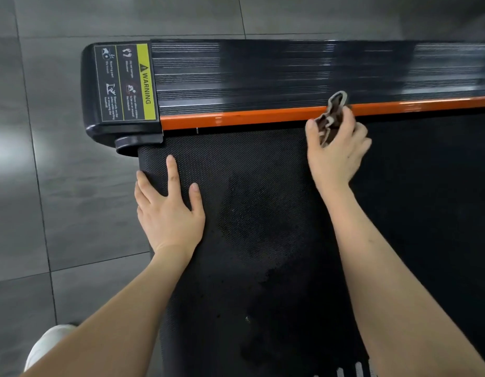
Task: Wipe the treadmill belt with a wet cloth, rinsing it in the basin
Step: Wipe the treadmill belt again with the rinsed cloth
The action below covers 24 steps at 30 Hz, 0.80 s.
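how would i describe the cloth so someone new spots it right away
Find the black treadmill belt and follow the orange strip along its far edge. The right hand grips the cloth right at that strip. It is brown with pale edging and crumpled, the only soft thing among hard black and orange parts.

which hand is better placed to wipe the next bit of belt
Right. The right hand grips the cloth at the belt edge by the orange strip; the left hand lies flat on the belt's end, holding nothing.
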### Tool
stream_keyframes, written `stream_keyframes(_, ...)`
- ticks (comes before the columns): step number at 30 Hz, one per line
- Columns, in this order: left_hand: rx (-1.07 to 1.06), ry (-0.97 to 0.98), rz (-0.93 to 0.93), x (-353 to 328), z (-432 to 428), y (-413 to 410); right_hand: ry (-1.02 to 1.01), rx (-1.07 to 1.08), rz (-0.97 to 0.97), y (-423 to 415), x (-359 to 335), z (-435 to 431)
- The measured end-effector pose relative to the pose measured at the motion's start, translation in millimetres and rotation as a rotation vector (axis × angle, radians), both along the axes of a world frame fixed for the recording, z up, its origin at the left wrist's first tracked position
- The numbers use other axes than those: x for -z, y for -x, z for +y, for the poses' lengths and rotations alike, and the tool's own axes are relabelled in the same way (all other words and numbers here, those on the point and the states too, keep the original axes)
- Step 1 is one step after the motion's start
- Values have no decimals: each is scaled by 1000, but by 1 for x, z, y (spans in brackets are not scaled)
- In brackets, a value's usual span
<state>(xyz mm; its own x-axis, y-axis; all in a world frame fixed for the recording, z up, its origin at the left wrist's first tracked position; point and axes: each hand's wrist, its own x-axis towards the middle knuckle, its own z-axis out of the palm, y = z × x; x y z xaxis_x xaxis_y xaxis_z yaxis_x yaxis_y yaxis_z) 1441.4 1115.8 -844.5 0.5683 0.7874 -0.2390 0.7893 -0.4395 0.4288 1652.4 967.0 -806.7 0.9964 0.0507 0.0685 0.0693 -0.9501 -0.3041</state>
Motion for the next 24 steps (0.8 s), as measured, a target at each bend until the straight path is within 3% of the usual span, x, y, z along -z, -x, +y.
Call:
stream_keyframes(2, -4, 4, 0, -1, 0, 0, 77, -51, 24, 3, 6, -1)
stream_keyframes(6, -9, 7, 12, -2, -1, -1, 25, 62, 94, 25, 8, 25)
stream_keyframes(9, -9, 12, 17, -3, -1, -1, 8, -157, 67, 66, 7, 58)
stream_keyframes(12, -12, 26, 16, -4, 0, -1, 207, -305, 122, 76, -7, 55)
stream_keyframes(14, -9, 25, 18, -4, 0, -1, 299, -303, -45, 63, -19, 38)
stream_keyframes(16, -8, 18, 13, -4, 0, 0, 257, -405, -115, 47, -22, 31)
stream_keyframes(19, -10, 23, 18, -4, 0, 0, 170, -646, 35, 49, 4, 44)
stream_keyframes(24, 3, 26, 24, -5, 1, -1, -12, -485, -4, 93, 27, 42)
